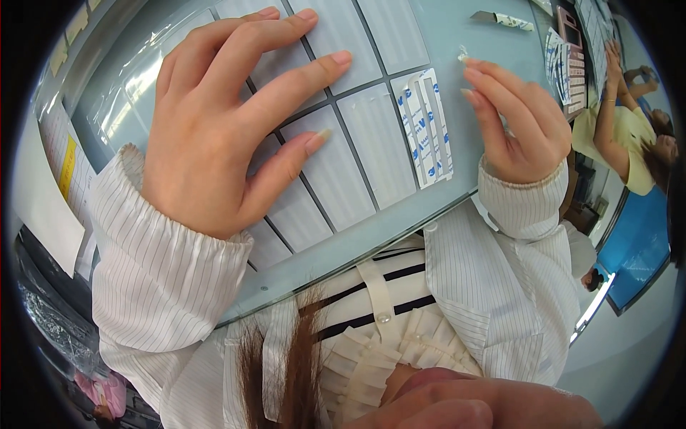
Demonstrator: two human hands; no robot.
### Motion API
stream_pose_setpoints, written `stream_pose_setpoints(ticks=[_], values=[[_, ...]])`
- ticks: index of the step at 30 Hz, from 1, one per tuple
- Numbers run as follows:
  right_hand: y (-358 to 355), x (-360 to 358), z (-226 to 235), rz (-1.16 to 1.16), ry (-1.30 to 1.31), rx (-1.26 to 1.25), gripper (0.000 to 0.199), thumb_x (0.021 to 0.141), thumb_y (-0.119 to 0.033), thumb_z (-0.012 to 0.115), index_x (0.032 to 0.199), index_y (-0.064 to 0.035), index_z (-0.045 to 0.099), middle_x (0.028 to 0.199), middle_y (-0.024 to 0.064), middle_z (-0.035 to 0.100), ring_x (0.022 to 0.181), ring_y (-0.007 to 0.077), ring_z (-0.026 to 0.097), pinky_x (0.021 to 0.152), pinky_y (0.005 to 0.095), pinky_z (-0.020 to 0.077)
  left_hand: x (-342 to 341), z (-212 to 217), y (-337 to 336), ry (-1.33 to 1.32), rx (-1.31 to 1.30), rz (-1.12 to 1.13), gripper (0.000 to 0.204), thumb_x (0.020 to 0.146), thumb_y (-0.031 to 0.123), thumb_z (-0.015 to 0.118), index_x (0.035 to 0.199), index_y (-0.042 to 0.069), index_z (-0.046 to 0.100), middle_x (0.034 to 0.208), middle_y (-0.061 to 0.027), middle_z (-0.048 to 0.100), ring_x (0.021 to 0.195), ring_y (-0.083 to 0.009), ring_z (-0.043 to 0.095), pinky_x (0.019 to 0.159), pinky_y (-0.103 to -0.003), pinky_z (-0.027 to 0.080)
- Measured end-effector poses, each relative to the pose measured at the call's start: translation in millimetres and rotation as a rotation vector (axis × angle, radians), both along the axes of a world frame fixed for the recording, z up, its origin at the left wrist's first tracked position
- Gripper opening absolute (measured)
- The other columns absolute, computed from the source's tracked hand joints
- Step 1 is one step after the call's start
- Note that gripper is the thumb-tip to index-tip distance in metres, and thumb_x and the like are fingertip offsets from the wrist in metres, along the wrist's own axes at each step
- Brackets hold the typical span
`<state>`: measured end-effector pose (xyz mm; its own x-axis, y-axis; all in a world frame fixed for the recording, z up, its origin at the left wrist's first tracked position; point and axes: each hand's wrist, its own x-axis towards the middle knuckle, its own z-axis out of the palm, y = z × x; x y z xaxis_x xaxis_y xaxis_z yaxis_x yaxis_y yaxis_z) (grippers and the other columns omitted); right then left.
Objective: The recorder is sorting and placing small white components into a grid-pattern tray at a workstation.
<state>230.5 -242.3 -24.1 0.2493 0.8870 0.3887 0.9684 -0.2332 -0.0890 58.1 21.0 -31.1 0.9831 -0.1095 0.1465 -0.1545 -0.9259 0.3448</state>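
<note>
Head view: a broad, pale grey-green tabletop (443, 28) with a glassy sheen fills the middle of the scene. On it lies a grid of flat, whitish rectangular panels (375, 146), set side by side in at least two rows with narrow dark gaps between them. The left part of the grid is covered by the left hand (214, 136), which comes out of a gathered white sleeve with thin dark stripes (168, 264). This hand is palm down with its fingers and thumb spread wide over the panels, gripping nothing; whether the fingertips press on the surface I cannot tell. The right hand (518, 129) is over the tabletop, to the right of the grid, its fingers bent and its thumb near the forefinger with a small gap at the tips.

At the right-hand end of the nearer row lies a white rectangular sheet of narrow strips with blue print (427, 129), between the grid's other panels and the right hand. Further right, beyond that hand, is a slim pink device with rows of keys (574, 87). A slender cutter with a patterned pale handle (513, 22) lies near the far edge of view. A tiny crumpled whitish scrap (463, 53) is at the right forefinger's tip; whether it is held or only touched I cannot tell.
</note>
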Motion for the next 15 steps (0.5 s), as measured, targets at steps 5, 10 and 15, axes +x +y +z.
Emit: stream_pose_setpoints(ticks=[5, 10, 15], values=[[0, 7, -2, -0.077, 0.348, 0.074, 0.021, 0.084, -0.001, 0.078, 0.104, -0.0033, 0.078, 0.100, 0.0088, 0.077, 0.074, 0.0159, 0.070, 0.061, 0.0234, 0.0511, -2, 0, 0, -0.009, 0.016, -0.004, 0.051, 0.079, 0.016, 0.070, 0.129, 0.020, 0.071, 0.147, -0.0088, 0.056, 0.135, -0.0352, 0.047, 0.113, -0.046, 0.039], [-11, 5, -14, -0.326, 0.806, 0.454, 0.018, 0.093, -0.003, 0.074, 0.111, -0.0021, 0.077, 0.098, 0.0044, 0.076, 0.081, 0.0124, 0.068, 0.075, 0.0209, 0.0507, -2, -2, -3, -0.003, 0.009, 0.005, 0.050, 0.079, 0.016, 0.070, 0.129, 0.020, 0.071, 0.147, -0.0087, 0.056, 0.135, -0.0350, 0.047, 0.114, -0.046, 0.039], [-22, 22, -13, -0.426, 0.877, 0.529, 0.024, 0.095, -0.004, 0.070, 0.119, 0.0029, 0.072, 0.100, 0.0110, 0.076, 0.074, 0.0069, 0.060, 0.061, 0.0188, 0.0397, -3, -2, -2, -0.002, 0.012, 0.004, 0.050, 0.079, 0.016, 0.070, 0.129, 0.020, 0.071, 0.147, -0.0085, 0.056, 0.135, -0.0344, 0.048, 0.114, -0.046, 0.039]])
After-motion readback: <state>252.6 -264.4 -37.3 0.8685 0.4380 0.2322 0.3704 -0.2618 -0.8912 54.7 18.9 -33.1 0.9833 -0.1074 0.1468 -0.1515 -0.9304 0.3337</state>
